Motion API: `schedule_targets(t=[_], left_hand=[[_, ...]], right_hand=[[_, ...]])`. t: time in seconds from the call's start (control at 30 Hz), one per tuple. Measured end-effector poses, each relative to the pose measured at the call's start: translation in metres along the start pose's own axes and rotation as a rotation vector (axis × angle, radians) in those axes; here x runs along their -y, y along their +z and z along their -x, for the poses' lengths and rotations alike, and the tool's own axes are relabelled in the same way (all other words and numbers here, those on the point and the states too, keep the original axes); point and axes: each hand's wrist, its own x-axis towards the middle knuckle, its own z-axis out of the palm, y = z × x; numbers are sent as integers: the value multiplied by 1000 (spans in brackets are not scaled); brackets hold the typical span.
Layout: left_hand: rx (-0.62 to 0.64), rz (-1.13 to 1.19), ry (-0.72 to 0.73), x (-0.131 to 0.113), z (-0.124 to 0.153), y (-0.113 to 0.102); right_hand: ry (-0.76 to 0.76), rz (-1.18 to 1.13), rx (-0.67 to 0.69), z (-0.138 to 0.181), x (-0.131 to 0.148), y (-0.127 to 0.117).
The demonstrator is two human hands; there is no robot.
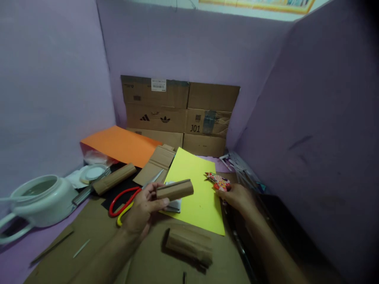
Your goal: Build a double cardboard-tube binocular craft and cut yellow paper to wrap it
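Now the left hand (145, 205) has a cardboard roll (176, 190) gripped in its fingers, up over the yellow paper (199, 211), and at that sheet's right edge I see the right hand (238, 196) clutching a flowery tool (218, 181), while a second roll (189, 243) lies nearer the person

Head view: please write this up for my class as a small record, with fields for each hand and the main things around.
Left hand: holds a rolled cardboard piece
Right hand: grip on a flower-patterned tool
Yellow sheet: between the hands
Scissors: beside the left hand, red and yellow handles
Orange sheet: back left
White pot: far left
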Motion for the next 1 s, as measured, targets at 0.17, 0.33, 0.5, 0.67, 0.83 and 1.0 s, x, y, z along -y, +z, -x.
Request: schedule_targets(t=[0.17, 0.33, 0.5, 0.67, 0.83, 1.0], left_hand=[[35, -76, 4, 7, 0, -1], [52, -110, 14, 9, 0, 0], [-16, -261, 140, 7, 4, 4], [-33, -547, 259, 6, 8, 9], [-73, -650, 273, 6, 11, 13], [-115, -705, 264, 7, 11, 17]], right_hand=[[85, -224, 132, 6, 10, -5], [-126, -512, 194, 47, 23, -22], [-349, -605, 375, 92, 30, -12], [-489, -558, 417, 113, 41, 3], [-493, -512, 483, 116, 42, 4], [-431, -435, 397, 119, 37, 6]])
